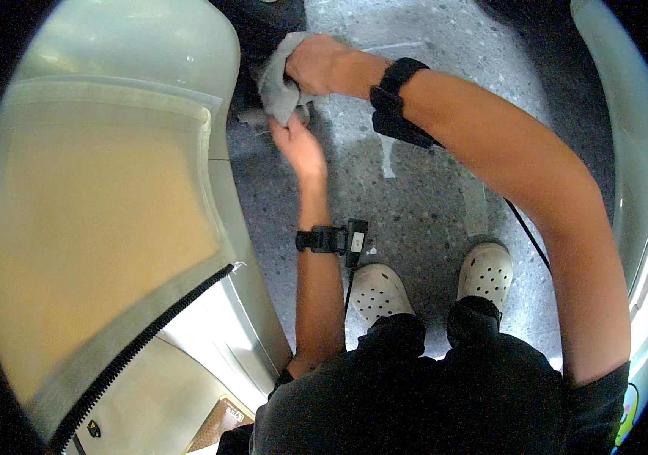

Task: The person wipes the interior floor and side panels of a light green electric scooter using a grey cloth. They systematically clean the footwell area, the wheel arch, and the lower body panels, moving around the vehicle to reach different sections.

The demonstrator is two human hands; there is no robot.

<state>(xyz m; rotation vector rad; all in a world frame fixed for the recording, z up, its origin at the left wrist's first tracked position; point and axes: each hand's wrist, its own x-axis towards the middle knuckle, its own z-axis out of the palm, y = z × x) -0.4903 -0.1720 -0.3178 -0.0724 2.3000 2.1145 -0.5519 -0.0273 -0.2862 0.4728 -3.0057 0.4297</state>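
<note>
A crumpled grey cloth (280, 94) hangs between my two hands above the floor, slightly blurred. My right hand (321, 63) grips its upper part from the right, fingers curled into the fabric. At the cloth's lower end is my left hand (300, 147), its fingertips partly hidden behind the fabric and pinching it. Another grey flap (254, 118) shows just left of those fingers; whether it belongs to the same cloth I cannot tell. Each wrist wears a black strap, with a small black device (355, 243) on the left one.
To the left stands a smooth pale rounded body (130, 40) with a yellowish mesh panel (102, 182) edged by a black toothed strip (147, 350). A brown printed box (221, 424) lies below. Another pale curved body (640, 114) borders the right. My white clogs (486, 272) stand on speckled floor (415, 210).
</note>
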